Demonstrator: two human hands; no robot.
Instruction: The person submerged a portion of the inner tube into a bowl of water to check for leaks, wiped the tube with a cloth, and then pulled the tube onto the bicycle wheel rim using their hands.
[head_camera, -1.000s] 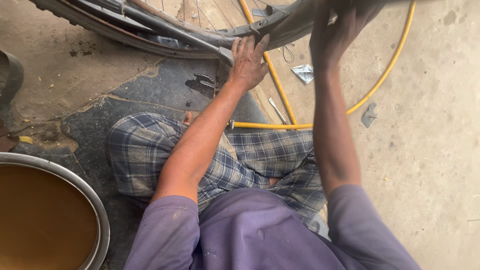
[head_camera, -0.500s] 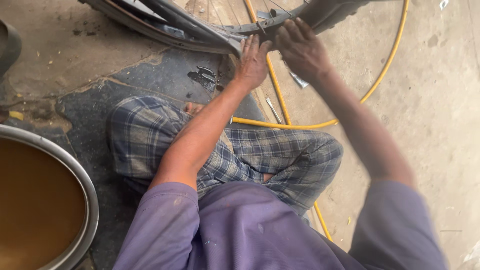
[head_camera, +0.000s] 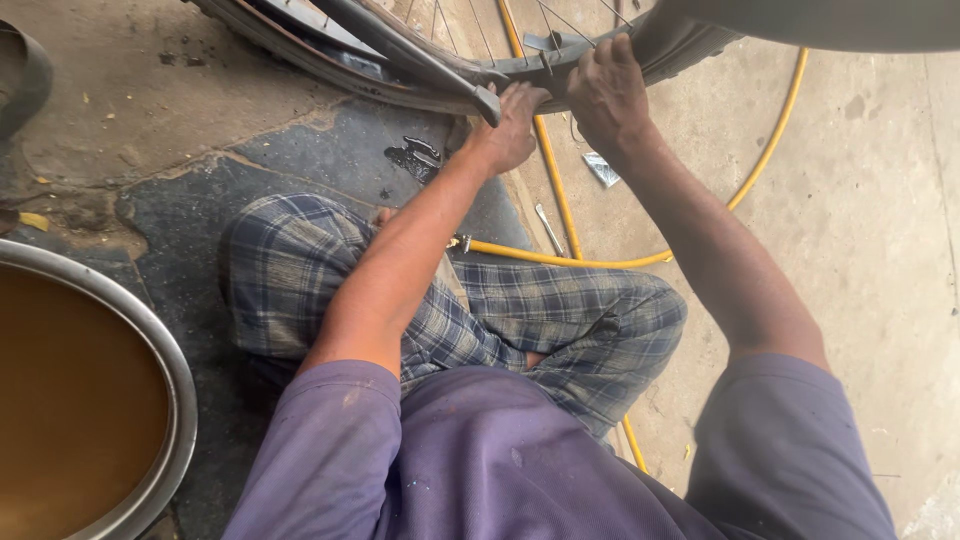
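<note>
Bicycle wheel (head_camera: 420, 60) lies at the top of the frame; left hand (head_camera: 512, 125) and right hand (head_camera: 608, 92) both grip its dark tyre (head_camera: 300, 55) at the rim. Part of the tyre seems already loose, the rest not yet. Yellow hose (head_camera: 560, 258) lies on the floor (head_camera: 860, 250), a metal basin (head_camera: 175, 400) lower left.

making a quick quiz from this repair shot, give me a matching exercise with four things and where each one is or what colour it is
Things:
1. hose
2. metal basin
3. left hand
4. right hand

Descriptions:
A. bottom left, filled with brown liquid
B. yellow, curving across the floor
C. gripping the tyre farther right, beside the wheel's spokes
D. on the tyre edge, next to a dark lever

Pairs: 1-B, 2-A, 3-D, 4-C
</note>
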